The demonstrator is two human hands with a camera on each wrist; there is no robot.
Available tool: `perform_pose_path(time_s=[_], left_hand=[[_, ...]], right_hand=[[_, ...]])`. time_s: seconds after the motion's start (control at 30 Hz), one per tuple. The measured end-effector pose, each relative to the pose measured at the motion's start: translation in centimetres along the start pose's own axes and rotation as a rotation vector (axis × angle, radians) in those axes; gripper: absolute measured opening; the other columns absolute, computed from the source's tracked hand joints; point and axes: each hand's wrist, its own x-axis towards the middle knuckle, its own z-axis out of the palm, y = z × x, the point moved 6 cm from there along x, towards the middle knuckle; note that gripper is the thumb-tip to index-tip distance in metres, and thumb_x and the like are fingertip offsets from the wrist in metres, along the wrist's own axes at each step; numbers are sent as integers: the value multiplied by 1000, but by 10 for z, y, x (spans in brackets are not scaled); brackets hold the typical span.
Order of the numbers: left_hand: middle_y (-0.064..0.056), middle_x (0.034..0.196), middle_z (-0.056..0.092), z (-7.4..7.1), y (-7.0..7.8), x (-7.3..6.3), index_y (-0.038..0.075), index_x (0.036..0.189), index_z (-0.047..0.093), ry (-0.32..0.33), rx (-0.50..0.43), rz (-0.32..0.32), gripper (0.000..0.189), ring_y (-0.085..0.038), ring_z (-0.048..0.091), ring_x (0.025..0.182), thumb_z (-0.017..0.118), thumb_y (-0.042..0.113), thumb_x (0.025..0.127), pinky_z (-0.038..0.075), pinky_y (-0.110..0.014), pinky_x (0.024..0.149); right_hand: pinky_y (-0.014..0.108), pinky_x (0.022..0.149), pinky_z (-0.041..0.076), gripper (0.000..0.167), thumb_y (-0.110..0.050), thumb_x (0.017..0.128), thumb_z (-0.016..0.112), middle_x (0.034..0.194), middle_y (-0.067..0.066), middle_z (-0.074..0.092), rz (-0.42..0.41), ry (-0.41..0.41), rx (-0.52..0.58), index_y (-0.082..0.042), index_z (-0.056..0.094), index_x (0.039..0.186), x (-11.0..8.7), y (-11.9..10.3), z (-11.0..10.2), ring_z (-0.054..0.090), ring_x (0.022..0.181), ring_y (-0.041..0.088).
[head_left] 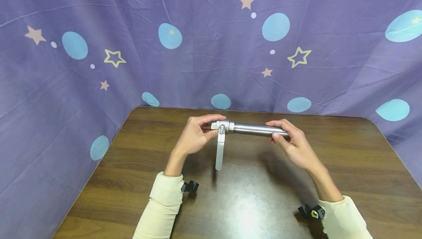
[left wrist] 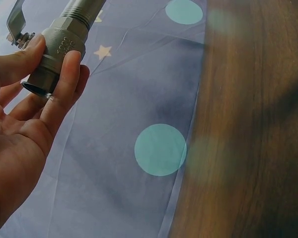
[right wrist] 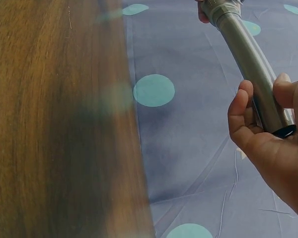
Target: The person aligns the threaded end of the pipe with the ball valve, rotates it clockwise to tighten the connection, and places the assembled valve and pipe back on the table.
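Observation:
A ball valve [head_left: 222, 124] with a flat lever handle [head_left: 219, 154] is joined to a shiny metal pipe [head_left: 254, 129], held level above the table. My left hand [head_left: 195, 134] grips the valve body at its free end, thumb on one side and fingers on the other. In the left wrist view the valve [left wrist: 57, 47] shows raised lettering and an open round end. My right hand [head_left: 293, 142] holds the pipe near its far end. The right wrist view has the pipe [right wrist: 251, 64] between thumb and curled fingers, with some thread showing where it meets the valve.
The brown wooden table [head_left: 132, 180] lies under both hands. A purple curtain [head_left: 204, 66] with stars and blue dots hangs behind its back edge and along the left side. Black camera mounts sit on both wrists, over cream sleeves [head_left: 161, 206].

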Motion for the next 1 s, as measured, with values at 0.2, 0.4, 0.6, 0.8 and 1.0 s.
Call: perform_pose_path(time_s=[0.2, 0.4, 0.6, 0.8, 1.0], left_hand=[[-21, 127, 76, -1, 0, 0, -2, 128, 75, -2, -12, 1, 45, -17, 73, 94, 71, -16, 85, 64, -24, 81], [-21, 126, 77, -1, 0, 0, -2, 128, 75, -4, -4, 3, 46, -16, 73, 93, 71, -16, 85, 64, -25, 80], [-20, 122, 78, -1, 0, 1, -2, 129, 75, -1, 25, 1, 45, -16, 71, 88, 72, -14, 85, 62, -22, 73], [-20, 121, 78, -2, -2, 1, 0, 129, 75, -1, 24, -12, 44, -14, 69, 84, 72, -13, 87, 59, -20, 69], [-21, 122, 78, -2, -4, 1, -2, 129, 75, -2, 15, -17, 44, -13, 69, 87, 71, -13, 87, 59, -20, 70]], right_hand=[[22, 77, 63, 32, 10, 103, 56, 98, 8, 67, 4, -17, 13, 0, 68, 132, 0, 0, 1, 71, 84, 11], [22, 80, 63, 34, 10, 104, 55, 119, 7, 65, 0, -27, 25, 5, 63, 136, -1, -2, 4, 71, 87, 9], [15, 94, 57, 54, 18, 95, 63, 145, 12, 50, -45, -26, 12, 4, 54, 146, -2, -4, 6, 60, 116, 2], [8, 107, 43, 52, 25, 87, 66, 141, 13, 50, -117, 2, -44, 9, 57, 135, -2, -8, 6, 46, 132, 4], [10, 87, 52, 45, 25, 88, 65, 127, 15, 57, -89, -8, -47, 5, 61, 128, -1, -6, 6, 56, 110, 4]])
